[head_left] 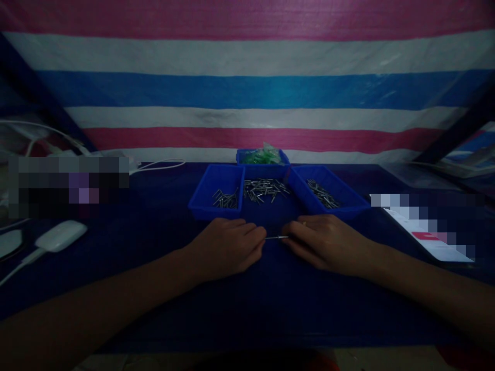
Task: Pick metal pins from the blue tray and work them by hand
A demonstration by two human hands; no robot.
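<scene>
Between my two hands a thin metal rod (276, 237) lies level, its ends hidden in my fingers. My left hand (235, 245) is closed on its left end, and my right hand (319, 239) pinches the right end. Beyond my left hand, a blue bin (197, 198) holds several bent metal pieces (226, 200). Another blue bin (353, 198), past my right hand, contains slim metal pieces (323, 195). A loose pile of metal rods (265, 189) is spread on the blue table (270, 309) between the bins.
A third blue bin (263, 164) with green items in clear plastic stands at the back, before a striped sheet (247, 93). On the left lie a white charger (62, 236) and cables. A lit phone or tablet (429, 237), partly pixelated, rests at the right.
</scene>
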